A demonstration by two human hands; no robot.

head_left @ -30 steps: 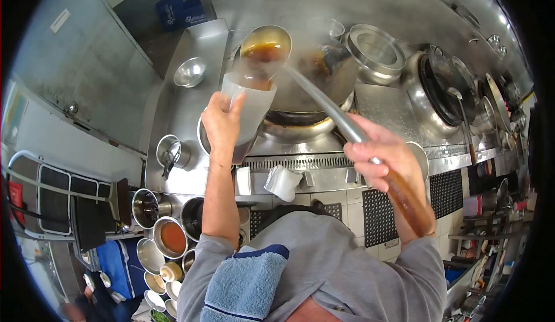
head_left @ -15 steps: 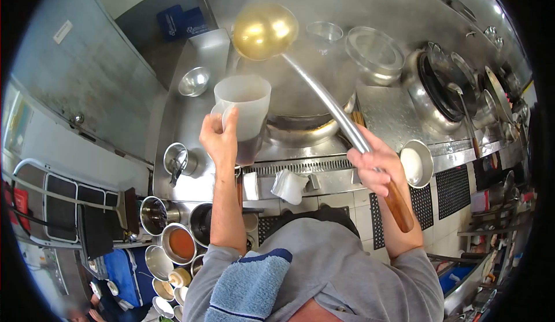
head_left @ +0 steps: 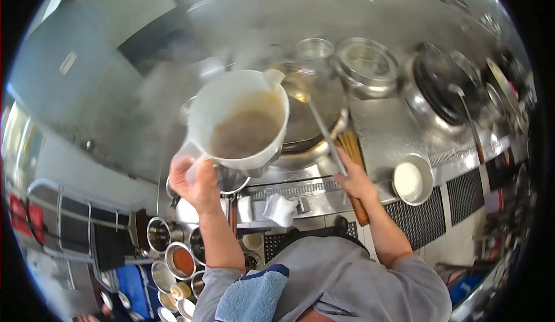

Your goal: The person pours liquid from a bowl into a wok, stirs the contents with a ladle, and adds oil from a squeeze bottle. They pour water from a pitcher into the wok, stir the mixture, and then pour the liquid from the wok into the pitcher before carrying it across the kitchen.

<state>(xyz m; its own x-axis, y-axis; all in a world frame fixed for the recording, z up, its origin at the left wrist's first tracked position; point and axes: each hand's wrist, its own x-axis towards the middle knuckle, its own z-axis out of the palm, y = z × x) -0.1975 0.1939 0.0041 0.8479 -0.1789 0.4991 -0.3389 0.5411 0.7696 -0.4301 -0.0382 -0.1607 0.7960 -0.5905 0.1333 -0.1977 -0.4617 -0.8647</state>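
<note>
My left hand point(head_left: 196, 184) is closed around the handle of a translucent plastic jug point(head_left: 213, 102), raised close to the camera. Brown liquid point(head_left: 247, 134) lies inside it, and its spout points toward the stove. My right hand point(head_left: 357, 180) grips a long-handled ladle point(head_left: 325, 130) with a wooden end. The ladle's bowl is down in the steaming wok point(head_left: 306, 149), blurred by steam and partly behind the jug's spout. Beside the wok, close to my right hand, a bamboo brush point(head_left: 351, 144) lies on the counter.
A metal bowl of white contents point(head_left: 409, 182) sits at the counter's front edge. Lidded pots point(head_left: 370, 70) and dark woks point(head_left: 442, 85) stand at the back right. White cloths point(head_left: 280, 209) hang at the front edge. Several sauce containers point(head_left: 182, 261) stand at lower left. Steam drifts on the left.
The ladle has come down from high above the stove into the wok. The jug has risen toward the camera and slightly left, its inside showing more. My right hand has moved slightly left.
</note>
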